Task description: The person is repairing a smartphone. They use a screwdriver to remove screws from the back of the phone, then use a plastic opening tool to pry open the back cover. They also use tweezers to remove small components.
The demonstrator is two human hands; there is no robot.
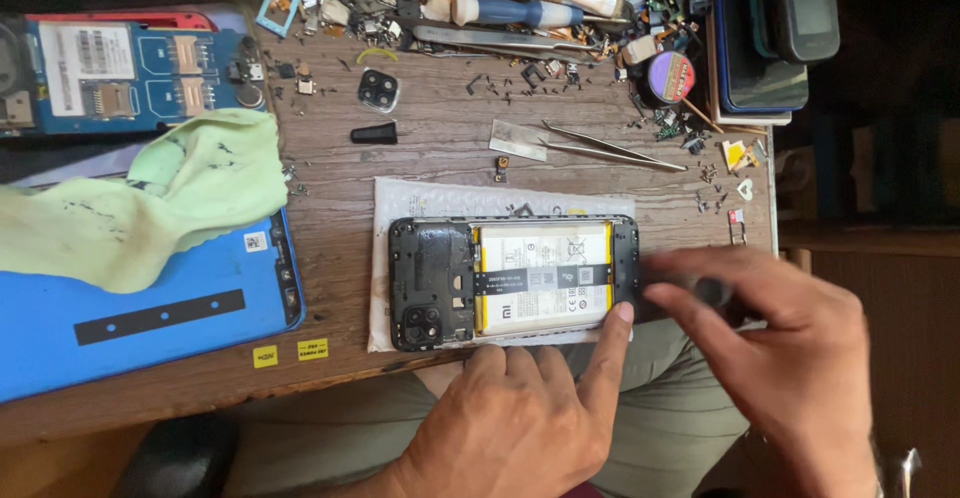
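The opened smartphone (513, 283) lies face down at the centre of the frame on a white padded sheet (440, 198) on my wooden desk (440, 148); its back cover is already off, so the battery (543, 278) and the black inner frame around the camera cluster show. My left hand (520, 413), lower centre, is loosely curled and holds nothing, its forefinger pressed on the phone's lower right corner to steady it. My right hand (790, 358), lower right, is closed on a dark-handled tool (690, 288), too blurred to name, with its tip at the phone's right end. I judge the work midway: the battery is still seated and its flat cable still lies across it. Tweezers (610, 146) and loose screws lie above, a green cloth (150, 198) at the left
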